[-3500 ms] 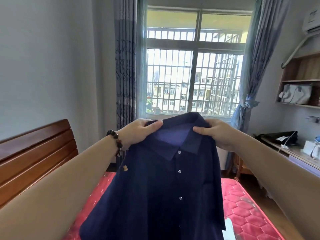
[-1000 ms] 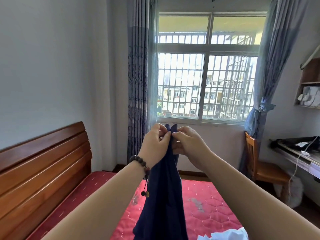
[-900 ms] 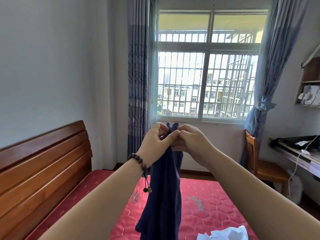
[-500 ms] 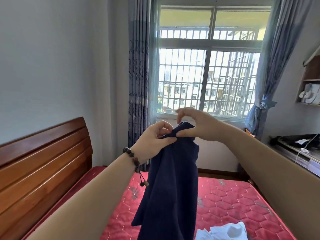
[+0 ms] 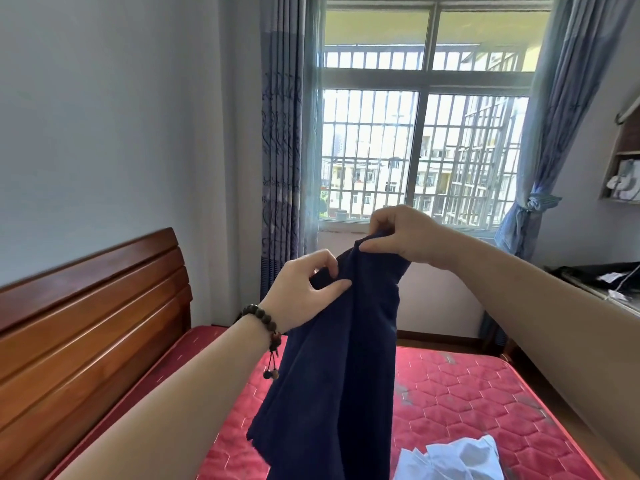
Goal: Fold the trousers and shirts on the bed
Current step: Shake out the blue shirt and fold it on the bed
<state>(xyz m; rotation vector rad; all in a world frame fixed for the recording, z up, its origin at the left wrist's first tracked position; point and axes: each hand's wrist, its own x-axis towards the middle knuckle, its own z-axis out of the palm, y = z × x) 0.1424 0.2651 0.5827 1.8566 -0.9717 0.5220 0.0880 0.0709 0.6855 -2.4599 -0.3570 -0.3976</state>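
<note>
The navy shirt (image 5: 341,358) is held in the air above the red mattress (image 5: 460,393), gathered lengthwise and hanging down past the bottom of the view. Its top edge is pinched between thumb and curled fingers of the right hand (image 5: 403,233). A fold slightly lower and to the left is pinched by the left hand (image 5: 304,292), on whose wrist a beaded bracelet (image 5: 261,318) is worn. A white garment (image 5: 450,460) is seen crumpled on the mattress at lower right. A wooden headboard (image 5: 86,323) is located at left.
</note>
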